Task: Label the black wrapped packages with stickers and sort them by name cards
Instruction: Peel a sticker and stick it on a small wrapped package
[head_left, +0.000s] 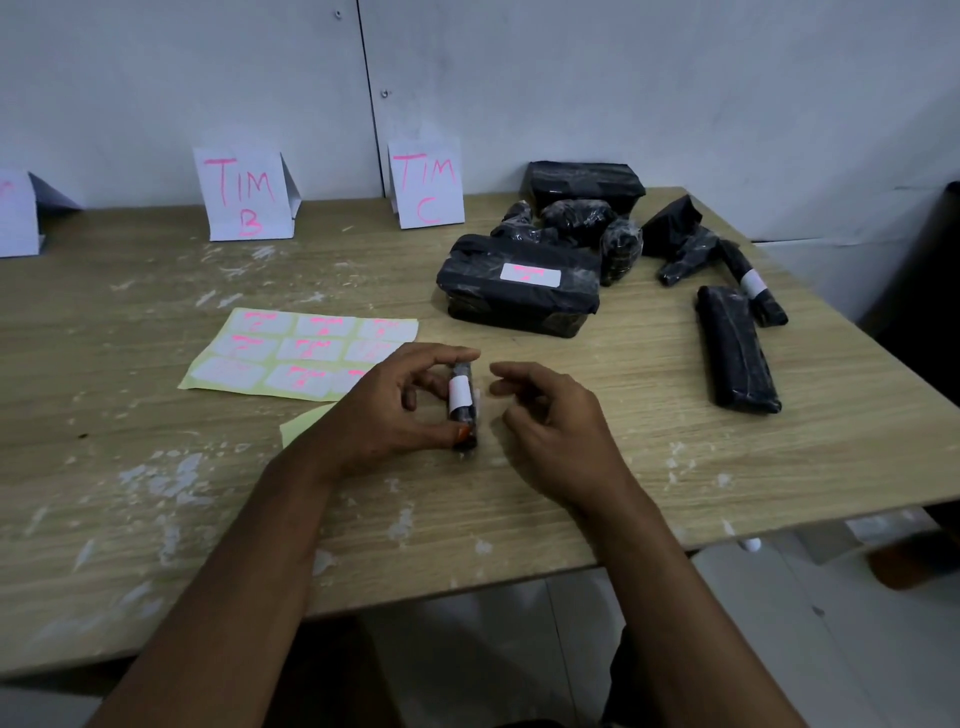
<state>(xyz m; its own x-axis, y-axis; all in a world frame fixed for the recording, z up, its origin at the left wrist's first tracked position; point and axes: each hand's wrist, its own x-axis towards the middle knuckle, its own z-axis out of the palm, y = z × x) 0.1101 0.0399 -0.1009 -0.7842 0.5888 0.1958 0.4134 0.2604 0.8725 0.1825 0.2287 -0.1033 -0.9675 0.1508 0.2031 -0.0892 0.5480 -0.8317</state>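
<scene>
My left hand (395, 405) grips a small black wrapped package (462, 410) with a white sticker round its middle, held upright on its end on the wooden table (156, 415). My right hand (545, 410) hovers just right of it, fingers loosely curled, holding nothing. A yellow sticker sheet (301, 353) with pink-marked white labels lies left of my hands. Name cards "TIM B" (244, 195) and "TIM C" (426, 182) stand at the back. A pile of black packages (571, 223) lies at the right, one large package (519, 286) bearing a sticker.
A third name card (18, 213) stands at the far left, cut off by the frame. A long black package (737, 348) and a thin stickered one (753, 283) lie near the table's right edge. A scrap of yellow backing (301, 423) sits under my left wrist.
</scene>
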